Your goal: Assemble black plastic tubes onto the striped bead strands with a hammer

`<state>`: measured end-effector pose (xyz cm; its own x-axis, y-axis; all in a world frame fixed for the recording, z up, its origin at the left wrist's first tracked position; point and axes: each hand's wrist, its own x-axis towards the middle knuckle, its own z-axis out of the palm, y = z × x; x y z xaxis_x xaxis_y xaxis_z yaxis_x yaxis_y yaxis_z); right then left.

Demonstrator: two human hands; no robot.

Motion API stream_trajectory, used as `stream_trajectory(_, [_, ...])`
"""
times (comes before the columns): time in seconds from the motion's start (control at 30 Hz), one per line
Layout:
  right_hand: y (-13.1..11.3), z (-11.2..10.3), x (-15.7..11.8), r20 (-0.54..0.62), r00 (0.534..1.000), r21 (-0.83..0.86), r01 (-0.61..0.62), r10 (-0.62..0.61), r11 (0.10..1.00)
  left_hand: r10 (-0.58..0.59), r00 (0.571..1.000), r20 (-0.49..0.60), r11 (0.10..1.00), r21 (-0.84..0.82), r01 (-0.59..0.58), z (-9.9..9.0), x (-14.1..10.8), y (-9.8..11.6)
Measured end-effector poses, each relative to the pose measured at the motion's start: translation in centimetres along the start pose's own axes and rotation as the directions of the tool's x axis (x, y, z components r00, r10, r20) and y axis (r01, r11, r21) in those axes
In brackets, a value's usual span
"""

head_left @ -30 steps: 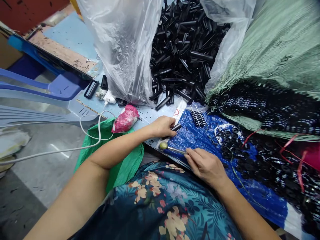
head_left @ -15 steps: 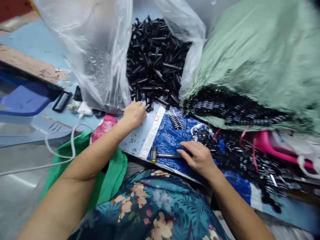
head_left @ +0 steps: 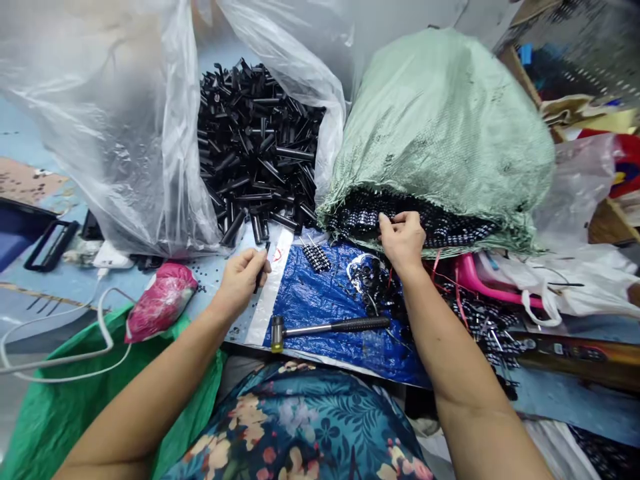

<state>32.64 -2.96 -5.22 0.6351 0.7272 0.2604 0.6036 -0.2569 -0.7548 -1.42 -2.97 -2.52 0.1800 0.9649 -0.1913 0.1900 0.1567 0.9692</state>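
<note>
My left hand (head_left: 246, 277) is closed around a small black part, near the front of a pile of black tubular parts (head_left: 265, 147) in a clear plastic bag. At the mouth of the green woven sack (head_left: 440, 120), my right hand (head_left: 404, 237) has its thumb and fingers apart, beside the black-and-white patterned pieces (head_left: 450, 227); nothing shows between them. A hammer (head_left: 320, 328) lies on the blue sheet (head_left: 300, 300). Two beaded black pieces (head_left: 316, 257) rest side by side above it.
At the left are a pink bundle (head_left: 163, 300), a white cable (head_left: 107, 327) and a green bag (head_left: 55, 413). To the right sit a pink basket (head_left: 470, 277), loose black parts and white plastic bags (head_left: 590, 267).
My right hand has left the hammer's handle and moved up to the sack's mouth. My left hand has drawn back from the pile with a small black part. The view has shifted right.
</note>
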Motion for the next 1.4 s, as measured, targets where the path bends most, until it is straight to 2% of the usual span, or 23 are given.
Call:
stream_trajectory(0.1, [0.7,0.3,0.0,0.034,0.993,0.176,-0.12,0.116,0.977,-0.113,0.993,0.034,0.955,-0.272,0.118,0.9,-1.0,-0.5])
stream_trajectory(0.2, [1.1,-0.1,-0.2,0.082,0.979,0.354,-0.205,0.188,0.913,-0.168,0.98,0.104,0.911,-0.363,0.195,1.5,-1.5,-0.4])
stream_trajectory(0.3, [1.1,-0.3,-0.4,0.077,0.976,0.436,-0.217,0.204,0.874,-0.162,0.974,0.156,0.891,-0.4,0.212,2.4,-1.8,-0.3])
stream_trajectory(0.4, [0.9,-0.2,-0.4,0.062,0.974,0.468,-0.221,0.218,0.856,-0.124,0.977,0.174,0.91,-0.372,0.181,3.1,-2.0,-0.5])
stream_trajectory(0.47, [0.8,-0.1,-0.5,0.066,0.972,0.487,-0.23,0.227,0.842,-0.077,0.986,0.149,0.952,-0.283,0.117,3.2,-2.0,-0.7])
stream_trajectory(0.57, [0.9,-0.3,-1.0,0.091,0.967,0.512,-0.249,0.237,0.822,0.002,0.997,0.082,0.993,-0.117,0.008,2.3,-1.9,-1.1])
stream_trajectory(0.67, [1.1,-1.2,-2.1,0.13,0.963,0.532,-0.269,0.237,0.803,0.003,0.998,0.062,0.998,-0.062,0.001,1.1,-2.0,-1.6])
stream_trajectory(0.83, [0.9,-4.0,-6.4,0.182,0.963,0.579,-0.27,0.2,0.769,-0.046,0.994,0.1,0.993,-0.099,0.056,0.3,-3.0,-2.0])
stream_trajectory(0.9, [0.2,-5.0,-8.8,0.228,0.96,0.659,-0.276,0.164,0.7,-0.055,0.991,0.122,0.991,-0.115,0.069,0.6,-3.3,-1.9])
stream_trajectory(0.97, [-0.7,-5.5,-11.0,0.368,0.918,0.728,-0.384,0.149,0.568,-0.057,0.988,0.147,0.989,-0.126,0.076,1.0,-3.4,-1.6])
stream_trajectory(1.03, [-1.8,-5.2,-12.4,0.518,0.839,0.715,-0.533,0.17,0.452,-0.051,0.985,0.166,0.988,-0.138,0.074,1.7,-3.3,-1.3])
stream_trajectory(1.1, [-2.8,-4.6,-13.0,0.587,0.784,0.684,-0.614,0.204,0.393,-0.039,0.981,0.188,0.987,-0.149,0.067,2.4,-3.3,-1.0])
stream_trajectory(1.27, [-4.3,-3.5,-12.7,0.61,0.768,0.675,-0.632,0.194,0.38,-0.033,0.973,0.227,0.985,-0.157,0.07,3.7,-3.7,-0.8])
stream_trajectory(1.4, [-5.1,-3.2,-13.3,0.6,0.784,0.695,-0.61,0.161,0.382,-0.049,0.967,0.249,0.988,-0.132,0.084,4.5,-4.2,-0.8])
